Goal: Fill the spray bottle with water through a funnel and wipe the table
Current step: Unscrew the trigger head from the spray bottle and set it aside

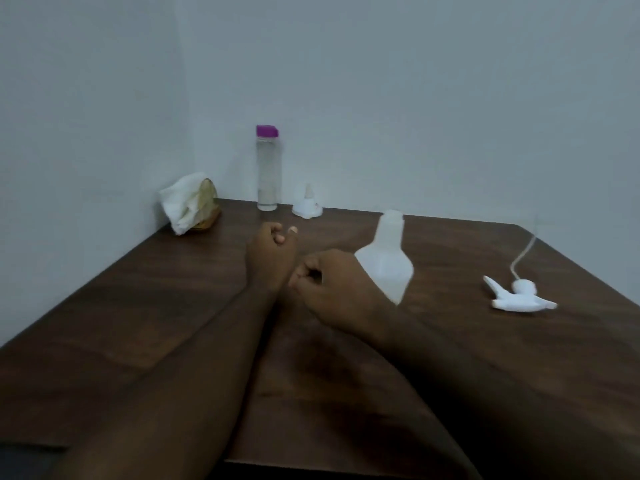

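So both hands hover over the dark desk [138,306]: left hand [270,252] and right hand [332,284] have fingers [278,235] curled in, gripping nothing. The spray bottle [389,258], neck open, stands just beside the right hand. Its spray head [517,296] lies well off right. The funnel [307,206] sits upside down by the purple-capped water bottle [267,171] at the back, with the cloth [183,202] in the corner.
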`<act>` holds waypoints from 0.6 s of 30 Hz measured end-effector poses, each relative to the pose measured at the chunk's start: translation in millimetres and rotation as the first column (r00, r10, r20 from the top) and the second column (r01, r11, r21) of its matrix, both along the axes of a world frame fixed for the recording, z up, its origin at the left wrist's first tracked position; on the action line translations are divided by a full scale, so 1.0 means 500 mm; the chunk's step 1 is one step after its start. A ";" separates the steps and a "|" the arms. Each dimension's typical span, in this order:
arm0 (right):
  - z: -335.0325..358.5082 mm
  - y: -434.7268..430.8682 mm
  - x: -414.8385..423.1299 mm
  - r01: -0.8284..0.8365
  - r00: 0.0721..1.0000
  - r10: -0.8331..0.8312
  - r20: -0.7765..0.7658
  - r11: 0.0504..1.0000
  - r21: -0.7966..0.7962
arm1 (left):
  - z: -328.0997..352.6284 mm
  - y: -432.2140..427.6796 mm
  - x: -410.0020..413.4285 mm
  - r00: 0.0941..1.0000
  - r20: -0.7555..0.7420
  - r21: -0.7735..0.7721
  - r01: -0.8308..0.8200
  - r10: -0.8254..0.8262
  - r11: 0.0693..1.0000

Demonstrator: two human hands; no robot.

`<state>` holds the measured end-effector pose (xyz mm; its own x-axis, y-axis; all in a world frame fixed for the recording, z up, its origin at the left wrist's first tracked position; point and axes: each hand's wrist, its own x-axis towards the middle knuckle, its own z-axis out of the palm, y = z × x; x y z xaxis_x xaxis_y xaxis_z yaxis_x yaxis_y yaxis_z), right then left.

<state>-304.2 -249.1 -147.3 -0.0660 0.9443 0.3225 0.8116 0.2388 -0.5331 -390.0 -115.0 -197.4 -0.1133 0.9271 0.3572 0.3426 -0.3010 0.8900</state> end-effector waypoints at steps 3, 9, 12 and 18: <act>-0.001 0.096 -0.037 0.088 0.987 -0.083 -0.141 0.996 0.030 | -0.006 0.032 -0.041 0.998 0.040 -0.131 0.053 -0.048 0.990; -0.022 0.307 -0.043 0.178 0.934 -0.216 -0.284 0.972 -0.155 | -0.011 0.112 -0.079 0.991 0.055 -0.166 0.126 -0.118 0.978; -0.043 0.405 -0.053 0.215 0.900 -0.262 -0.347 0.962 -0.169 | -0.009 0.155 -0.087 0.990 0.042 -0.168 0.136 -0.131 0.976; -0.056 0.559 -0.023 0.436 0.842 -0.468 -0.269 0.883 -0.175 | -0.024 0.251 -0.079 0.994 -0.054 -0.144 0.086 -0.094 0.986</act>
<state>-315.7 30.5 -175.5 0.4587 0.8744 0.1583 0.6169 -0.1851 -0.7649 -429.4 10.7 -209.5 -0.0095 0.9742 0.2257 0.3739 -0.2058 0.9043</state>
